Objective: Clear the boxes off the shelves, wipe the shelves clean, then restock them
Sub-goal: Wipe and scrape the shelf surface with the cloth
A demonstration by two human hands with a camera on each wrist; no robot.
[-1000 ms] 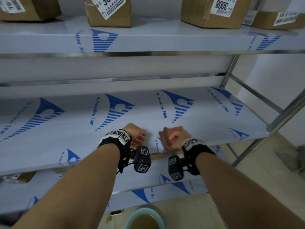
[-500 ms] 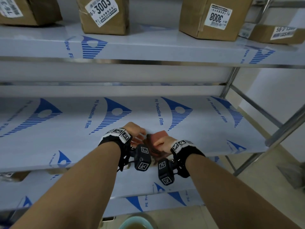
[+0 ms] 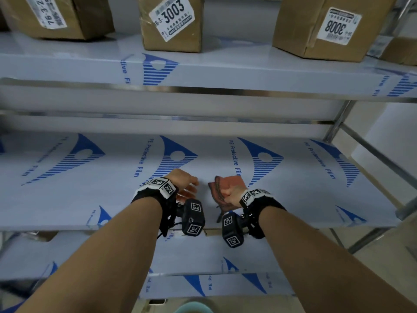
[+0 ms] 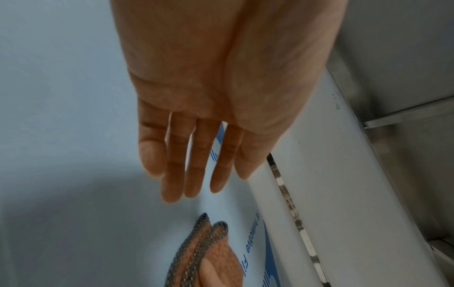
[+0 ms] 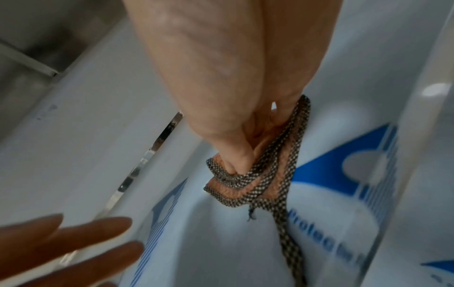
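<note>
A: Upper left of the head view, top shelf (image 3: 90, 64): cardboard box with a 76-3 label (image 3: 56, 16). Moving right along it, the box labelled 3003 (image 3: 171, 23), then the box labelled 3008 (image 3: 325, 26). All three stand on the protective film; this level looks not yet cleared.

B: And the level below?

A: Middle shelf (image 3: 67, 195) carries no boxes in view, only the blue-printed film. Left of centre, the left hand (image 3: 184, 185) hangs just above it, fingers (image 4: 176, 165) straight and slightly spread, holding nothing. The wrist view shows them near the cloth's edge, not touching.

B: The cloth?

A: Right of centre: a folded orange cloth with a dark checked border (image 3: 225, 188), over the front part of the middle shelf. The right hand (image 3: 233, 195) has it bunched, thumb and curled fingers (image 5: 236, 155) pinching through the folds. One loose hem strand dangles.

B: How will it handle?

A: Soft, light, limp, I'd judge. It will flop open unless held across the folded stack, as now. The film looks glossy, so it should slide easily. The boxes are stiff; weight unknown. Best taken with both hands at opposite sides, low down.

B: Lower edge of frame?

A: Rim of a teal basin (image 3: 194, 307).
</note>
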